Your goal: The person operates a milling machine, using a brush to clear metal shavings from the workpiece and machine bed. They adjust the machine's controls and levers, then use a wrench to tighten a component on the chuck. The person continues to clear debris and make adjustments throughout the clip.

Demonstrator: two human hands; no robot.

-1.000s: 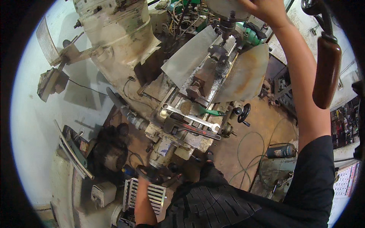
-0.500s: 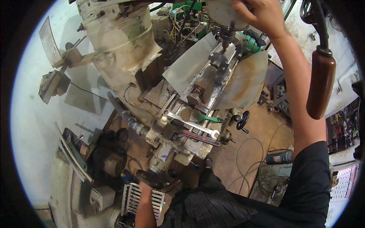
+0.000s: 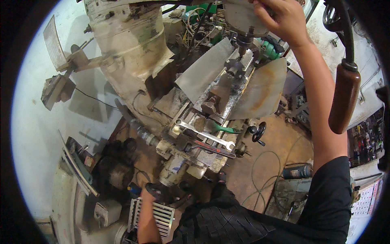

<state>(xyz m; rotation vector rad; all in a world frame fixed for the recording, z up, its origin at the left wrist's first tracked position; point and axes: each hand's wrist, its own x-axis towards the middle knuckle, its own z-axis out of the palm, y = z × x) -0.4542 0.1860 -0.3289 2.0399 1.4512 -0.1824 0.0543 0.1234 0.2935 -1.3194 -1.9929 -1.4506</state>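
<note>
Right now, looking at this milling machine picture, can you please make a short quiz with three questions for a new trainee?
1. True or false: the right hand is raised to the round machine head above the table.
2. Which tool lies across the near end of the machine table? A) a hammer B) an open-ended wrench C) a saw
3. Fill in: the left hand is low by the machine, at a dark ______.

Key
1. True.
2. B, the open-ended wrench.
3. Crank handle; whether the grip is closed on it cannot be seen clearly.
</note>
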